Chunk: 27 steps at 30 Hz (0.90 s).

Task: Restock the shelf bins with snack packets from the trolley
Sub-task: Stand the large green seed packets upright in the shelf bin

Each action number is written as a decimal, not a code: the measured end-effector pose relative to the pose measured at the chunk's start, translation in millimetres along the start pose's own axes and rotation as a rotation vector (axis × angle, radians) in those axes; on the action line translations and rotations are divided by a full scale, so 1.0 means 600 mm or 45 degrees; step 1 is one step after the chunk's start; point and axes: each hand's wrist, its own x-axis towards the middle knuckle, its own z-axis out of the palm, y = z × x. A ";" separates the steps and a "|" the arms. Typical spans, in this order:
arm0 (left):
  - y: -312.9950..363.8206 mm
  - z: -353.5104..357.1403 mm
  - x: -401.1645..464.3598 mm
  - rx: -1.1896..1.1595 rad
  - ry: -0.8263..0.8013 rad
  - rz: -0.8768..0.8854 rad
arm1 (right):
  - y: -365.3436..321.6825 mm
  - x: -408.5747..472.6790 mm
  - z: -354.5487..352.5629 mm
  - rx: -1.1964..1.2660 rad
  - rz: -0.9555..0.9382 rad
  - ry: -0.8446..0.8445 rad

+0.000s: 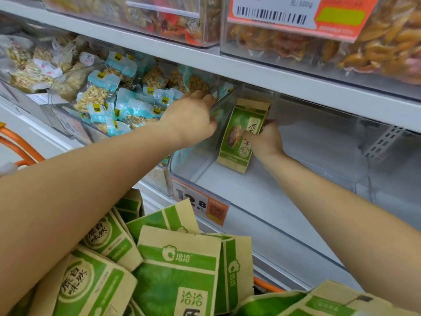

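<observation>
Kraft-paper snack packet, flat, rectangular

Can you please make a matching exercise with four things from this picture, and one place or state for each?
Things:
1. green packet
2. left hand
3. blue packets
4. price tag

Places or states:
A. on the bin's front edge
B. heaped in the left bin
C. gripping the bin's wall
D. held by the right hand

Pairs: 1-D, 2-C, 3-B, 4-A

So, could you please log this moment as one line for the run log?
left hand: grips clear divider | right hand: holds green seed packet upright in clear bin | more packets in trolley
</observation>
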 end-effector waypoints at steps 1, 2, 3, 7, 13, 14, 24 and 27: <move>0.000 0.000 0.000 -0.006 0.003 -0.003 | -0.007 0.000 -0.002 -0.090 -0.098 0.089; 0.000 0.000 0.000 -0.004 0.004 -0.004 | -0.014 -0.001 -0.004 -0.186 -0.231 0.192; 0.000 0.000 0.000 -0.003 0.004 -0.002 | -0.018 -0.002 -0.005 -0.265 -0.340 0.268; 0.003 -0.002 -0.001 -0.010 0.014 0.008 | -0.001 0.014 0.009 -0.339 -0.316 0.219; 0.003 -0.002 0.000 -0.034 0.011 0.004 | 0.014 0.004 0.014 -0.209 -0.249 0.247; 0.003 -0.001 0.000 -0.037 0.010 0.003 | 0.010 0.003 0.010 -0.182 -0.249 0.317; 0.001 0.001 0.001 -0.028 0.007 0.001 | 0.019 0.003 -0.003 -0.290 -0.155 0.192; 0.001 0.002 0.001 -0.024 0.015 0.003 | 0.012 0.000 -0.003 -0.264 -0.109 0.215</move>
